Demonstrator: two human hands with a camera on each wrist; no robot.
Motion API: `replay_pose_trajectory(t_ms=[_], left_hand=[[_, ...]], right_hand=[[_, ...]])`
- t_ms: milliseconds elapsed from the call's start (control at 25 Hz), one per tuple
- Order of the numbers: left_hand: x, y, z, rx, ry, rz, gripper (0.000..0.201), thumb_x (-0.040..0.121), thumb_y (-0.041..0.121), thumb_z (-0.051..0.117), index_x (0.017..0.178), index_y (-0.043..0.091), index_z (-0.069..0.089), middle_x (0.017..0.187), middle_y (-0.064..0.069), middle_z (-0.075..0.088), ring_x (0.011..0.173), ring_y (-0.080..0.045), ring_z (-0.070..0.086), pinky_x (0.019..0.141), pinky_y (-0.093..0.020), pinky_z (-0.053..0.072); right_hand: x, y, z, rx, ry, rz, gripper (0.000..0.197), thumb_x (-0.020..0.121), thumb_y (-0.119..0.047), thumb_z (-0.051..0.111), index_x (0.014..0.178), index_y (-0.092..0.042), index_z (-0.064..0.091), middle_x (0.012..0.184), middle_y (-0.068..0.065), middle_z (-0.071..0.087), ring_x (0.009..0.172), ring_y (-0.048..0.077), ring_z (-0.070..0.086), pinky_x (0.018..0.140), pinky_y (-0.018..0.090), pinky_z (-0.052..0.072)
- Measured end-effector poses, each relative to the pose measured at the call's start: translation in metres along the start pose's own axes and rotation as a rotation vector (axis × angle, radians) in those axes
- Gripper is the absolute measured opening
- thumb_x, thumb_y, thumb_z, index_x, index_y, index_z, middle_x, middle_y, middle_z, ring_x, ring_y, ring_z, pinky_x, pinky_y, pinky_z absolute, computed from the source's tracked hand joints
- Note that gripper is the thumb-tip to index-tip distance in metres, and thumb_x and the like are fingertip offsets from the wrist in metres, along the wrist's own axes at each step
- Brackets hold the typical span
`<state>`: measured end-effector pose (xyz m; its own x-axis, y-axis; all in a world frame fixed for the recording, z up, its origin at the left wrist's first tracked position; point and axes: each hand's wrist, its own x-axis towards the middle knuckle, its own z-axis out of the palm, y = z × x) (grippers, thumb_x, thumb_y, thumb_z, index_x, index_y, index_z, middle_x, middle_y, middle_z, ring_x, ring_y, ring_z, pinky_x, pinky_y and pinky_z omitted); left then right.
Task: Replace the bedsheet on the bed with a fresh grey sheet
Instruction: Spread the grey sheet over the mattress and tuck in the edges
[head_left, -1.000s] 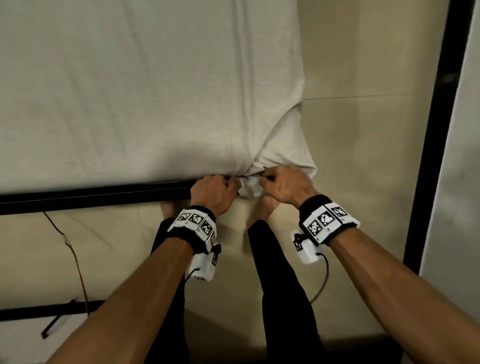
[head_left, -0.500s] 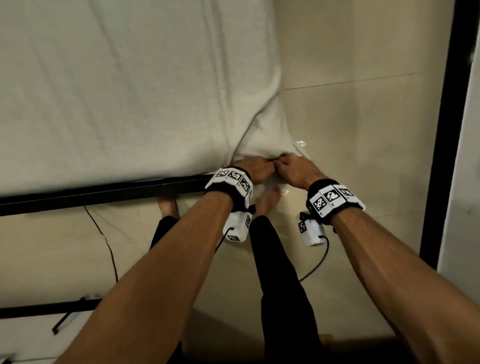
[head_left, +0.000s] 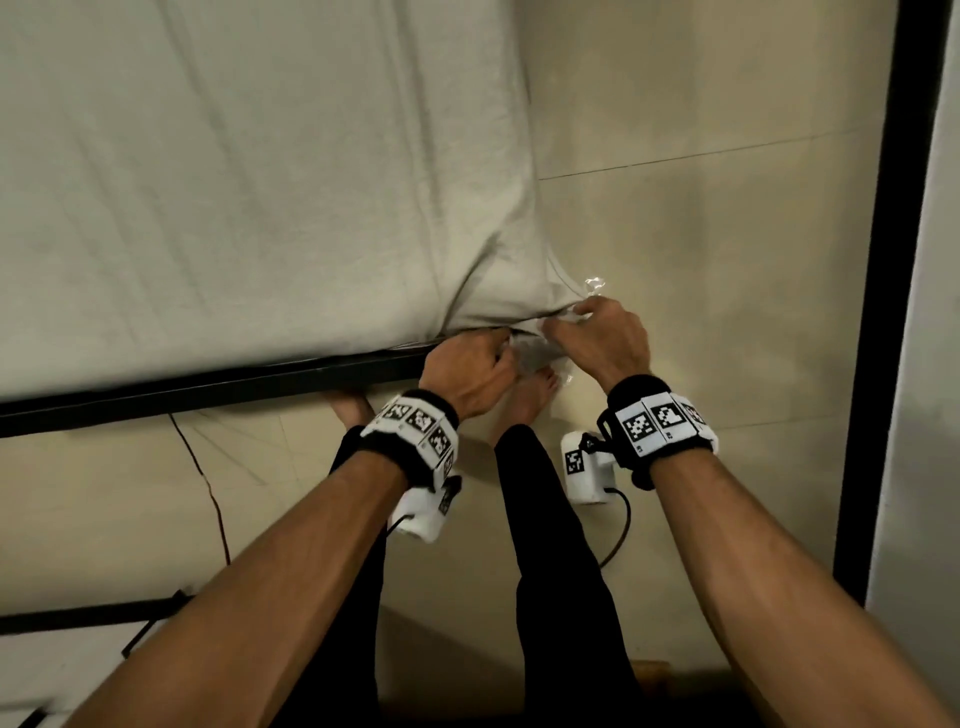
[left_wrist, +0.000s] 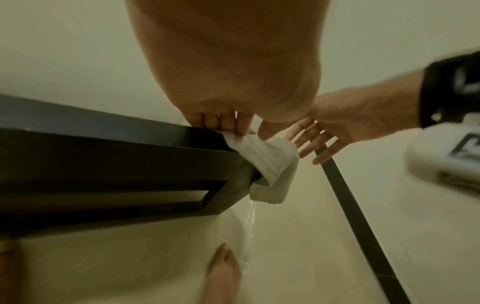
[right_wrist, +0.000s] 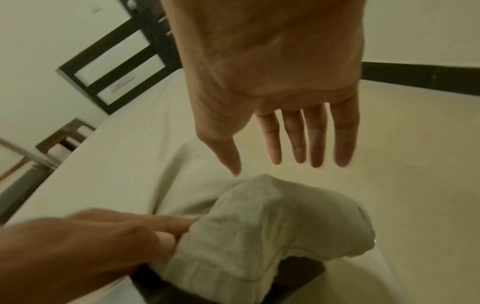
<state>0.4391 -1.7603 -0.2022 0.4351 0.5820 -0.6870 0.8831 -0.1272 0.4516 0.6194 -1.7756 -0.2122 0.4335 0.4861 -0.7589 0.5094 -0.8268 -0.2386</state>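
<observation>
Here the grey sheet (head_left: 249, 171) lies spread over the bed, its corner bunched at the end of the black bed frame (head_left: 208, 382). From the head view, the left hand (head_left: 467, 371) and the right hand (head_left: 605, 343) sit close together at that corner, and what the fingers do there is hard to read. The left wrist view settles it for one side: the left hand's fingers (left_wrist: 221, 123) are curled and pinch the sheet corner (left_wrist: 270, 164) against the top of the frame, while a strip of clear plastic (left_wrist: 248, 232) hangs below toward a bare foot (left_wrist: 223, 273) on the floor (left_wrist: 298, 257). The right wrist view shows what the head camera cannot, that the right hand's fingers (right_wrist: 317, 135) are straight and spread apart, hovering above the bunched corner and holding nothing.

Half a second ago both hands were pressed together at the corner; now the right hand has lifted off and opened, and the two hands stand slightly apart.
</observation>
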Motion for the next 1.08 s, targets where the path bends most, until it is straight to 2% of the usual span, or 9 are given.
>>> replay_pose_trajectory(t_ms=[80,240,440,520,680,800,920,1000,1080], left_hand=[[0.035,0.014,-0.001,0.139,-0.172,-0.023,0.056,0.1,0.046,0.027,0.111,0.01,0.068,0.118,-0.021,0.069,0.109,-0.038,0.065,0.088,-0.041,0.047],[0.055,0.028,0.004,0.274,-0.321,0.074,0.059,0.104,0.04,0.02,0.128,0.004,0.06,0.118,-0.023,0.067,0.108,-0.042,0.065,0.084,-0.044,0.046],[0.011,0.035,0.004,-0.122,0.095,-0.097,0.041,0.096,0.041,0.039,0.103,0.013,0.068,0.101,-0.012,0.072,0.092,-0.033,0.066,0.078,-0.039,0.049],[-0.003,0.03,0.002,-0.125,0.128,-0.049,0.047,0.09,0.043,0.034,0.104,0.013,0.068,0.102,-0.009,0.072,0.093,-0.03,0.065,0.079,-0.037,0.048],[0.039,0.028,-0.008,-0.021,-0.271,-0.074,0.045,0.105,0.036,0.03,0.124,0.01,0.062,0.126,-0.017,0.066,0.113,-0.037,0.061,0.092,-0.039,0.044],[0.055,0.037,-0.009,0.004,-0.383,-0.126,0.046,0.107,0.036,0.033,0.132,0.008,0.059,0.138,-0.023,0.058,0.123,-0.039,0.057,0.1,-0.041,0.042],[0.021,0.036,0.001,0.042,-0.068,-0.054,0.038,0.1,0.033,0.041,0.122,0.012,0.063,0.117,-0.016,0.07,0.106,-0.038,0.066,0.085,-0.042,0.051],[0.0,0.034,0.001,-0.093,0.175,-0.095,0.041,0.09,0.039,0.04,0.112,0.018,0.068,0.104,-0.006,0.073,0.095,-0.029,0.067,0.078,-0.038,0.053],[-0.006,0.035,-0.006,-0.007,0.254,-0.101,0.054,0.083,0.05,0.031,0.109,0.017,0.065,0.103,-0.003,0.069,0.094,-0.025,0.064,0.076,-0.036,0.052]], right_hand=[[0.01,0.006,0.01,0.112,-0.11,0.06,0.03,0.08,-0.046,0.076,0.098,-0.023,0.078,0.101,0.005,0.075,0.101,0.028,0.068,0.082,0.027,0.046],[0.04,0.001,0.033,0.063,0.039,0.006,0.011,0.078,-0.02,0.069,0.078,-0.011,0.075,0.085,0.013,0.073,0.084,0.034,0.067,0.082,0.029,0.054],[0.071,0.01,0.031,-0.146,0.047,-0.018,0.021,0.085,-0.024,0.069,0.092,-0.006,0.077,0.101,0.022,0.072,0.096,0.04,0.069,0.084,0.036,0.057],[0.074,0.013,0.037,-0.161,0.05,-0.027,0.02,0.087,-0.02,0.069,0.099,-0.008,0.08,0.106,0.021,0.073,0.101,0.04,0.069,0.089,0.037,0.059],[0.067,0.015,0.03,-0.095,0.13,-0.03,0.024,0.081,-0.022,0.07,0.103,-0.016,0.08,0.107,0.013,0.076,0.1,0.034,0.071,0.09,0.036,0.059],[0.059,0.005,0.014,0.237,0.036,-0.101,0.035,0.076,-0.032,0.071,0.109,-0.022,0.078,0.1,-0.003,0.078,0.093,0.017,0.073,0.094,0.034,0.058],[0.059,-0.007,0.01,0.378,-0.147,-0.131,0.033,0.079,-0.03,0.078,0.111,-0.022,0.078,0.088,-0.007,0.077,0.082,0.014,0.075,0.091,0.036,0.062],[0.063,-0.011,0.011,0.364,-0.155,-0.087,0.015,0.082,-0.028,0.083,0.094,-0.02,0.079,0.08,-0.002,0.077,0.072,0.014,0.075,0.077,0.034,0.064],[0.066,-0.006,0.012,0.352,-0.174,-0.042,0.021,0.081,-0.034,0.084,0.079,-0.014,0.079,0.072,0.002,0.077,0.067,0.016,0.073,0.068,0.033,0.061]])
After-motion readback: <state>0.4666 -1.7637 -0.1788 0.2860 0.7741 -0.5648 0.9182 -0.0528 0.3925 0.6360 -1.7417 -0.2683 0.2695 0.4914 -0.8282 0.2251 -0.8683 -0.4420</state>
